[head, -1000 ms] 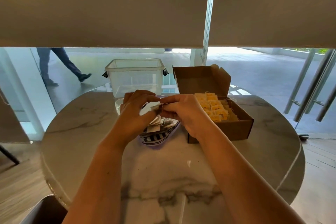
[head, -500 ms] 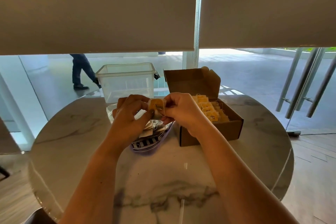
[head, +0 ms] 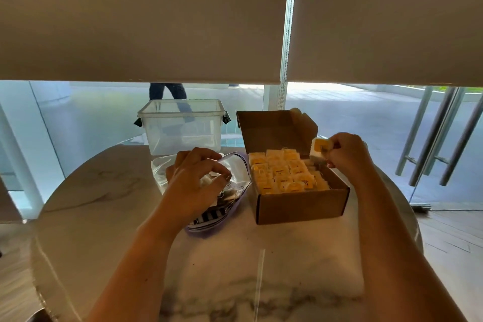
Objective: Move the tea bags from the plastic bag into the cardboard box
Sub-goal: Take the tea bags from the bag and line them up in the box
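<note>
An open brown cardboard box [head: 300, 204] stands on the round marble table [head: 104, 204], filled with rows of yellow-tagged tea bags [head: 285, 172]. My right hand [head: 347, 154] pinches one tea bag [head: 320, 150] above the box's far right corner. To the left of the box lies a clear plastic bag [head: 235, 165] with a striped zip edge and more tea bags [head: 230, 195] inside. My left hand [head: 196, 180] reaches into the bag's mouth, fingers curled on the white tea bags there.
An empty clear plastic tub [head: 183, 125] stands behind the bag near the table's far edge. The box's lid flap [head: 274, 128] stands upright at the back. Glass wall and lowered blinds lie beyond; a person's legs [head: 167, 91] pass outside.
My right hand has carried a tea bag from above the plastic bag rightward to over the box. My left hand has dropped into the bag. The walker outside has moved right.
</note>
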Demonstrator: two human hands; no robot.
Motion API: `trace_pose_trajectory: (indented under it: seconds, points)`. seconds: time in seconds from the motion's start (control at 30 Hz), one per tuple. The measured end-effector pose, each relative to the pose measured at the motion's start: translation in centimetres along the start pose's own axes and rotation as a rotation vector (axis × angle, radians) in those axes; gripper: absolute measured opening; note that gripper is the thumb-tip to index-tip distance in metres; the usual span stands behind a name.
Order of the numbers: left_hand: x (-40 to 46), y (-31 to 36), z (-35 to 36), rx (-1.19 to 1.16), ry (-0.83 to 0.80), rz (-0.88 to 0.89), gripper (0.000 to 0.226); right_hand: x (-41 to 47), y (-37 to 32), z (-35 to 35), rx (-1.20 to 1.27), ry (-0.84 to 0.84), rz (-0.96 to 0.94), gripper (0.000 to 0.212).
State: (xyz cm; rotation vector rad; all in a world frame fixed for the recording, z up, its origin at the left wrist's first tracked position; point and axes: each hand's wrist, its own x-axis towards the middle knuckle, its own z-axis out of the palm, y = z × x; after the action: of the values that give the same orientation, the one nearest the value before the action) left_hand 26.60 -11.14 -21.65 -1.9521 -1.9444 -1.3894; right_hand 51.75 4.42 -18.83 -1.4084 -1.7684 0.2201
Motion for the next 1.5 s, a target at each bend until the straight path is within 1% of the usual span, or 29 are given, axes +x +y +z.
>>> trace_pose_trajectory:
  seconds: [0.1, 0.2, 0.3, 0.4, 0.5, 0.63, 0.7, 0.87, 1.0, 1.03, 1.1, 1.17, 1.27, 1.33, 1.37, 1.4, 1.47, 1.5]
  points:
    - [0.1, -0.3, -0.2, -0.002, 0.028, 0.004, 0.014, 1.2, 0.3, 1.0, -0.105, -0.114, -0.085, 0.014]
    - [0.2, -0.8, -0.3, -0.034, 0.062, -0.002, 0.028, 1.8, 0.4, 2.0, -0.186, -0.212, -0.098, 0.013]
    - [0.2, -0.9, -0.3, -0.078, 0.044, -0.043, 0.038, 1.9, 0.1, 2.5, -0.172, -0.182, -0.13, 0.016]
    - [0.2, -1.0, -0.3, -0.081, 0.036, -0.051, 0.042, 2.0, 0.1, 3.0, -0.075, -0.135, -0.088, 0.02]
    - [0.3, -1.1, -0.3, -0.087, 0.038, -0.041, 0.044, 2.0, 0.3, 3.4, -0.052, -0.106, -0.059, 0.016]
    - [0.4, -1.2, -0.2, -0.104, 0.047, -0.039, 0.047, 1.9, 0.5, 3.7, -0.166, -0.086, -0.06, 0.013]
    - [0.4, -1.3, -0.2, -0.107, 0.049, -0.032, 0.048, 2.0, 0.4, 3.8, -0.21, -0.091, -0.067, 0.006]
    - [0.4, -1.5, -0.4, -0.13, 0.046, -0.021, 0.048, 1.9, 0.6, 3.2, -0.175, -0.11, -0.041, 0.011]
    - [0.5, -1.6, -0.7, -0.19, 0.028, -0.032, 0.051, 1.7, -0.3, 1.6, -0.127, -0.021, -0.091, 0.019]
    - [0.5, -1.7, -0.7, -0.193, 0.029, -0.032, 0.052, 1.4, -1.1, 1.1, -0.08, -0.019, -0.105, 0.021]
    - [0.5, -1.7, -0.8, -0.182, 0.034, -0.033, 0.052, 0.3, -3.5, 0.3, 0.106, -0.1, -0.124, 0.023]
    - [0.5, -1.8, -0.9, -0.175, 0.041, -0.04, 0.05, -1.6, -6.4, -0.4, 0.287, -0.291, -0.173, 0.021]
    - [0.5, -1.8, -1.0, -0.201, 0.071, -0.024, 0.046, -4.7, -10.4, -0.1, 0.345, -0.652, -0.267, 0.02]
    - [0.5, -1.8, -1.1, -0.211, 0.092, -0.004, 0.045, -6.5, -12.3, 1.2, 0.297, -0.844, -0.317, 0.021]
    - [0.4, -1.9, -1.2, -0.21, 0.095, 0.003, 0.046, -7.1, -13.0, 2.1, 0.226, -0.888, -0.367, 0.023]
    - [0.4, -1.9, -1.2, -0.205, 0.097, 0.008, 0.046, -7.6, -13.6, 3.3, 0.125, -0.888, -0.428, 0.026]
    - [0.4, -2.1, -1.2, -0.184, 0.098, 0.021, 0.047, -8.2, -14.3, 6.0, -0.083, -0.829, -0.516, 0.031]
    - [0.4, -2.1, -1.2, -0.177, 0.101, 0.025, 0.046, -8.4, -14.5, 7.4, -0.14, -0.806, -0.521, 0.033]
